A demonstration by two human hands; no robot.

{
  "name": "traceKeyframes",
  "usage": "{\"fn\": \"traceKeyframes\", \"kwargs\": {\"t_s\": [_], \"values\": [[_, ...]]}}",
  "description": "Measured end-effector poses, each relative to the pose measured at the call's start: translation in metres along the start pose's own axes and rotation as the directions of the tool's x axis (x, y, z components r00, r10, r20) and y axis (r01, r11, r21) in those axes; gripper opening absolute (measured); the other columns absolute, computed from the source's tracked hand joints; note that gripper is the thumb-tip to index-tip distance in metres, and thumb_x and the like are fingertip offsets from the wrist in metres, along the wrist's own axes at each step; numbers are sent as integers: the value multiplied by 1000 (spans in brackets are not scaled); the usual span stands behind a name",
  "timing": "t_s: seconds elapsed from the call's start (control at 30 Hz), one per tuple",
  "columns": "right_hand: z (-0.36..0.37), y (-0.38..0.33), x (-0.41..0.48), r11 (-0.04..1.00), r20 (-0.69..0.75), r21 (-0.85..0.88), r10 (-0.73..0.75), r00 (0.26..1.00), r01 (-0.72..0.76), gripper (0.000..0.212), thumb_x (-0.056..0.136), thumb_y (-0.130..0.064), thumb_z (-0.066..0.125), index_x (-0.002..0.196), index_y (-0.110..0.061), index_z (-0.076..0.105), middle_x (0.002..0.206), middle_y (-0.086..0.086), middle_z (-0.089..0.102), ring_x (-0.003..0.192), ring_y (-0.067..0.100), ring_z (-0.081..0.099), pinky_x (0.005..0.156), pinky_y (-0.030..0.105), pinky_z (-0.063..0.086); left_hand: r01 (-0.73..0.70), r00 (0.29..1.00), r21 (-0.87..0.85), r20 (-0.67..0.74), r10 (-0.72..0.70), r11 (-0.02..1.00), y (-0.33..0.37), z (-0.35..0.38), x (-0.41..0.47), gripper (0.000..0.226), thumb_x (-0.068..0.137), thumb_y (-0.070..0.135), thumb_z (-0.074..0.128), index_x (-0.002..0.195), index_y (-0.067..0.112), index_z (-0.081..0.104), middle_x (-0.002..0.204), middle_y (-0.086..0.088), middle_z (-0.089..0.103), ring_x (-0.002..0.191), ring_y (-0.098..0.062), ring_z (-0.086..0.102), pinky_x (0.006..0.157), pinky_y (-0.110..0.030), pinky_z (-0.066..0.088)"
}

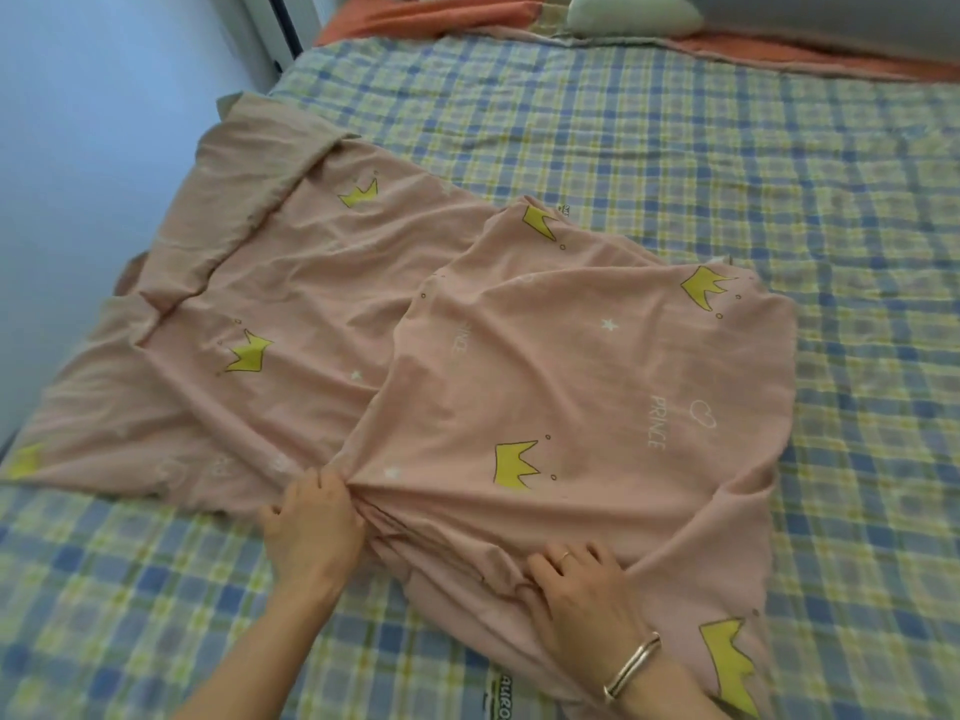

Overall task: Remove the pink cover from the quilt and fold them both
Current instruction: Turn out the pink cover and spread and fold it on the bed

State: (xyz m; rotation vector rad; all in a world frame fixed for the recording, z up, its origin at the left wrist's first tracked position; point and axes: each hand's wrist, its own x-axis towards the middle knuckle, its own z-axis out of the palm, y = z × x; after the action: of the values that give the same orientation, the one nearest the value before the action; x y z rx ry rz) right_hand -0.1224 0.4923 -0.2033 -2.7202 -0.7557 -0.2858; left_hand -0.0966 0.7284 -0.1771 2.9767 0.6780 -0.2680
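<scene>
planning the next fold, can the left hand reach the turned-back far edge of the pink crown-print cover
Probably: nothing lies between the left hand and the turned-back edge, though it must release the bunched pink cover.

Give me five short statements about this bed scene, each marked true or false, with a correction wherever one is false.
1. The left hand and the right hand both grip the pink cover at its near edge. True.
2. The cover is printed with blue flowers. False: it bears yellow crowns and the word PRINCE.
3. The cover lies on a checked sheet. True.
4. The cover is already folded into a neat small square. False: it lies spread out and wrinkled, with one part turned over another.
5. The bracelet is on the left wrist. False: it is on the right wrist.
</scene>
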Motion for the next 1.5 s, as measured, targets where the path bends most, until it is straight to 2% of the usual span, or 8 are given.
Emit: {"fn": "traceKeyframes", "kwargs": {"t_s": [0.17,0.27,0.47,0.87,1.23,1.33,1.43,1.5], "values": [[-6,-21,-7,983,-196,78,-146,970,164,19,90,-19,35,73,-24,38,47,-6,45,45,11,41,50,23,28,145,989,-21,-29,-145,989,-10,-8,2,13,83,6,46,91,5,56,101,-16,60,97,-32,54,87,-44,31],[1,-23,-20,990,-69,42,-130,989,133,15,71,-33,53,64,-26,42,39,-8,43,33,10,42,37,22,29,-121,972,-142,-217,88,982,13,-4,-3,21,74,18,43,83,4,55,82,-18,59,75,-35,57,71,-42,42],[-2,3,-29,996,-1,-7,90,996,-90,41,62,-56,49,86,-23,44,72,-5,56,68,16,49,65,31,32,-788,612,-134,-60,789,601,71,10,-38,30,68,46,44,89,25,46,91,4,60,81,-17,58,75,-32,29],[-13,34,-71,985,-181,-59,148,972,-161,10,84,-29,43,78,-23,40,61,-1,54,66,18,35,61,28,27,-978,205,-4,94,974,206,110,36,-75,18,63,39,45,69,26,56,68,8,54,58,-13,55,62,-25,26],[-39,51,-116,960,-311,57,278,909,-274,30,101,-16,23,81,-16,45,47,5,55,56,13,42,64,23,41,-948,283,-127,92,955,293,161,15,-102,24,63,36,37,55,18,52,55,5,55,48,-13,55,43,-25,31],[-48,56,-128,951,105,49,299,948,-305,22,97,-19,29,78,-23,39,55,3,61,57,9,55,85,9,43,-915,278,-153,433,858,373,167,11,-103,50,69,45,26,85,14,61,97,-6,65,90,-31,59,63,-32,34],[-68,65,-123,806,624,144,376,685,-574,37,86,-62,33,82,-27,44,111,1,64,92,7,57,81,18,44,-888,290,-141,565,773,437,180,11,-103,50,79,48,29,103,14,57,113,-12,61,103,-36,55,75,-37,39],[-73,74,-115,581,608,209,553,570,-787,60,65,-89,24,65,-31,41,78,-15,62,76,2,54,59,13,36,-846,385,-185,437,813,500,186,14,-102,40,88,39,29,114,16,49,117,-10,59,105,-34,55,78,-38,40]]}}
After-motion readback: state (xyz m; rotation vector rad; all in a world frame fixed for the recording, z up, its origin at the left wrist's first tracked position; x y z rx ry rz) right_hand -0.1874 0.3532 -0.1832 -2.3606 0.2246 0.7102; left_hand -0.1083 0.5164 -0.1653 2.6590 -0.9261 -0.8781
